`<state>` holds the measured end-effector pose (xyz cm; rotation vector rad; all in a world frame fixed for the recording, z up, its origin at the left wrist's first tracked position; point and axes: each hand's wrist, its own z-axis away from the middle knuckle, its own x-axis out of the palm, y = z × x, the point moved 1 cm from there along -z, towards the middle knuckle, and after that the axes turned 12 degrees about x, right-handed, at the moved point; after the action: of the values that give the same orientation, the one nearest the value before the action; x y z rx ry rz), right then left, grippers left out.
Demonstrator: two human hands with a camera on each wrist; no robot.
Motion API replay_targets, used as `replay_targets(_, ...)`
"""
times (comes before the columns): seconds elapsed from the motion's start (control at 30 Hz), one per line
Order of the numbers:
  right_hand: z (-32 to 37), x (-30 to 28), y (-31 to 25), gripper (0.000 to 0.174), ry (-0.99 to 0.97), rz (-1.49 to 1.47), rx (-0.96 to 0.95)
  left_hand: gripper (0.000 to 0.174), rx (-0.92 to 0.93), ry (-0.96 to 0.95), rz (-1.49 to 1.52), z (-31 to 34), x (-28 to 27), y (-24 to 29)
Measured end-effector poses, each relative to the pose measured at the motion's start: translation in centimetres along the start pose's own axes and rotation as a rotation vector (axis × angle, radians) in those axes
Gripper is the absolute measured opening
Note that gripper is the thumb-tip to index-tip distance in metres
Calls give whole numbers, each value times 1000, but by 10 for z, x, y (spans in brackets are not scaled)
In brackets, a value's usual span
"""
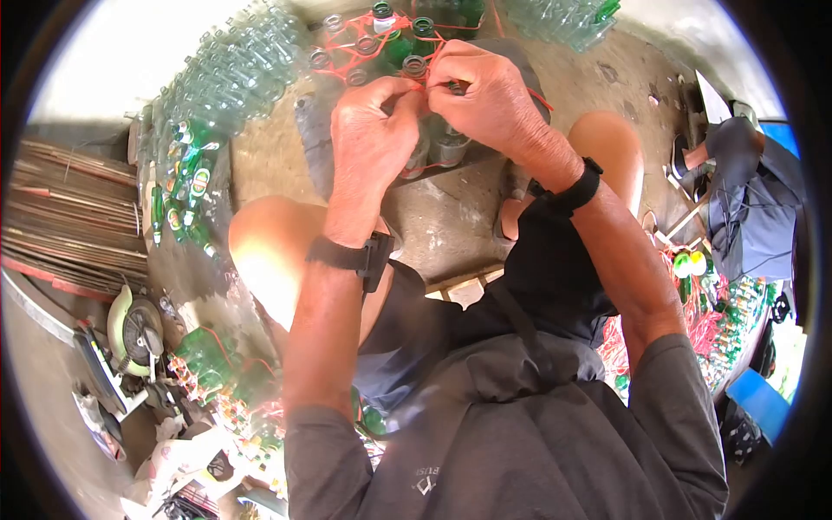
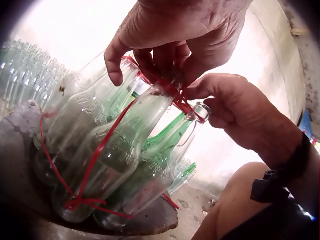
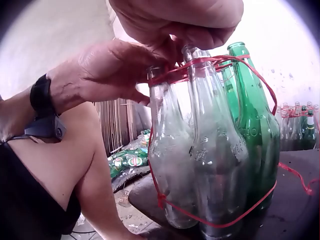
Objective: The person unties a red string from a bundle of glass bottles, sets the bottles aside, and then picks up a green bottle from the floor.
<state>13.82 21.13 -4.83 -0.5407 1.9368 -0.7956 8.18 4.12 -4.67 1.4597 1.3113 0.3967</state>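
Observation:
Clear and green glass bottles (image 2: 110, 150) stand upright in a tight bundle, red string (image 2: 95, 167) tied round their lower parts and looped about their necks. At the near bottle necks, my left hand (image 1: 373, 130) pinches the red string, its fingers curled beside a bottle mouth. Close on its right, my right hand (image 1: 494, 95) pinches string too, thumb and forefinger together. A green bottle (image 3: 255, 115) shows at the bundle's side in the right wrist view. The hands partly hide the string where they meet.
The bundle rests on a dark low stand (image 3: 300, 175). Rows of clear bottles (image 1: 230, 74) fill the back left, with green bottles (image 1: 195, 186) lying nearer. Stacked flat boards (image 1: 74, 221) are at the far left. My knees flank the stand.

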Motion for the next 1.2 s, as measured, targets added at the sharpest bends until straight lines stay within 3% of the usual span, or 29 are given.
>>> replay_targets(0.2, -14, -9, 12, 5, -178, -76, 27, 14, -15, -31, 0, -2, 1, -2)
replay_targets(0.27, -16, -13, 11, 7, -261, -73, 153, 14, 2, -24, -12, -1, 3, -4)
replay_targets(0.4, -14, -7, 18, 11, -267, -118, 188, 14, -26, -29, -20, -1, 2, -3)
replay_targets(0.47, -13, -4, 15, 15, -143, -125, -30, 15, -30, -33, -35, -2, 3, -4)
replay_targets(0.5, -13, -7, 10, 15, -146, -124, -32, 15, -24, -33, -23, -2, 4, -5)
replay_targets(0.57, -11, -15, -3, 17, -161, 130, -196, 16, -19, -29, -11, -2, 4, -7)
replay_targets(0.77, -4, -10, -3, 4, -92, 344, -284, 16, -65, -26, 4, -2, 4, -5)
replay_targets(1.2, 15, -5, -10, 9, -46, 236, -307, 16, 13, -7, -59, -1, 4, -9)
